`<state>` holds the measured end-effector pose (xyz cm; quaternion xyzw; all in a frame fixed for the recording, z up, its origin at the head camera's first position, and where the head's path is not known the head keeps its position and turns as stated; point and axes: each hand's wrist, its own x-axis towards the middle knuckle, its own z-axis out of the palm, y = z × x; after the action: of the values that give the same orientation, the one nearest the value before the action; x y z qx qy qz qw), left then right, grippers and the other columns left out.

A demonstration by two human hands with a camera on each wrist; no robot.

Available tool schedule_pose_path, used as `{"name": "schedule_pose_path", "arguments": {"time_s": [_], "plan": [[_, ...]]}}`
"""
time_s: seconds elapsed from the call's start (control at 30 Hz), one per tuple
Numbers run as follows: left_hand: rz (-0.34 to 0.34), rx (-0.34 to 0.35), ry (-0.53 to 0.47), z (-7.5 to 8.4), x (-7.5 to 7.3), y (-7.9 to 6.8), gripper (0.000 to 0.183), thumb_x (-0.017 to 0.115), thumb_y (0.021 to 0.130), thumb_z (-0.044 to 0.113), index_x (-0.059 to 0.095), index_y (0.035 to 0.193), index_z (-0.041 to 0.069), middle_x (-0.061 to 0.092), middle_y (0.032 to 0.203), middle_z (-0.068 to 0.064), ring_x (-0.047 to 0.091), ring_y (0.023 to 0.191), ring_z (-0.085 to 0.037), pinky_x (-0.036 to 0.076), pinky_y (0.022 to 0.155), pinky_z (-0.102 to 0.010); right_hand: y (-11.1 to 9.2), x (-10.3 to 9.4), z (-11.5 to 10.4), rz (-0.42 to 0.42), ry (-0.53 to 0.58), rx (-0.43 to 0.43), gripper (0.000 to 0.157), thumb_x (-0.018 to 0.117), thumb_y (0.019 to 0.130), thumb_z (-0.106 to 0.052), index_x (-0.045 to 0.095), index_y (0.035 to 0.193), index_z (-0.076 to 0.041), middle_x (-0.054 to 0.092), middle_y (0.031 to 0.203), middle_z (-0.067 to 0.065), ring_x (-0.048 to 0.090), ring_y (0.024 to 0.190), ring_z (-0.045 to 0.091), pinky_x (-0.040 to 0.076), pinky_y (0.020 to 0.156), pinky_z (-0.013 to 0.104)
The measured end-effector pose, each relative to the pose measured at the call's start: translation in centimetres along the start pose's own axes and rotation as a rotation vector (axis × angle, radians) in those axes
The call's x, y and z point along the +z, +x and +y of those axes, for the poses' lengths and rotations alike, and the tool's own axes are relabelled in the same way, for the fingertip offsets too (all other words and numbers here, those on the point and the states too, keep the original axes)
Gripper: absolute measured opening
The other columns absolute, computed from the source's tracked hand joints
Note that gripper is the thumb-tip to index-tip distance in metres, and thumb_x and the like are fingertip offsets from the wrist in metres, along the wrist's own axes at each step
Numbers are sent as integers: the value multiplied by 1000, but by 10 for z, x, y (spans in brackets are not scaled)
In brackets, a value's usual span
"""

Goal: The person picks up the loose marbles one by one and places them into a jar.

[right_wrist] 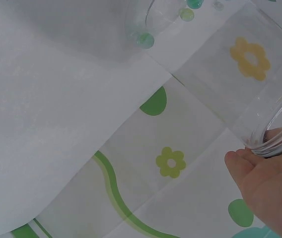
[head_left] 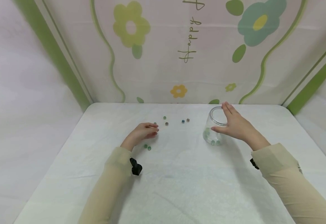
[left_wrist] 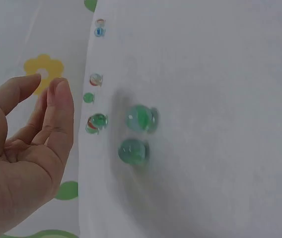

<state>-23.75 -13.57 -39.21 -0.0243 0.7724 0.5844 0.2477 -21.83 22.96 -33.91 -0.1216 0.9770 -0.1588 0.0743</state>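
Note:
My left hand (head_left: 144,132) hovers over the table with thumb and fingertips apart, and nothing shows between them in the left wrist view. Near its fingertips lies a marble (head_left: 155,123), partly covered by the fingers in the head view. Two green marbles (left_wrist: 140,119) sit close together on the near side of that hand. On the right, my right hand (head_left: 237,124) holds a clear glass jar (head_left: 209,124) at its mouth, thumb against the near side and fingers at the far rim. Several green marbles (head_left: 213,142) lie in the bottom of the jar.
Beyond the left hand are a green marble (head_left: 164,118) and a brownish one (head_left: 167,123). A blue marble (head_left: 183,121) and another brownish marble (head_left: 188,120) lie between the hands, toward the table's back edge. A flowered cloth (head_left: 157,71) hangs behind the white table (head_left: 179,186).

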Motion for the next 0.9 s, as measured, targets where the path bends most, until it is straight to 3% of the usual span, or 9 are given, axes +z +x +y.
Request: {"name": "schedule_pose_path", "arguments": {"time_s": [0.2,0.4,0.9], "plan": [[6,-22,66,-20,-18,-11,40,55,97,14,50,132,-2,60,118,-12,59,94,-8,53,89,-22,-1,-1,-2,2,-1,4,111,61,85,-59,-3,151,3,-4,160,23,2,147,42,17,115,64],[18,-34,131,-36,-32,-18,41,57,96,17,51,131,-3,63,109,-7,58,87,-6,53,84,-20,-1,-1,-2,8,-7,-1,110,61,85,-58,-2,151,4,-3,160,24,3,147,42,18,115,63],[-72,-11,214,-48,-38,-21,41,59,94,14,51,130,-2,62,123,-16,62,95,-10,55,87,-24,-1,-1,-1,5,-11,2,111,61,85,-59,-2,151,4,-3,159,24,2,147,42,16,116,63]]}}
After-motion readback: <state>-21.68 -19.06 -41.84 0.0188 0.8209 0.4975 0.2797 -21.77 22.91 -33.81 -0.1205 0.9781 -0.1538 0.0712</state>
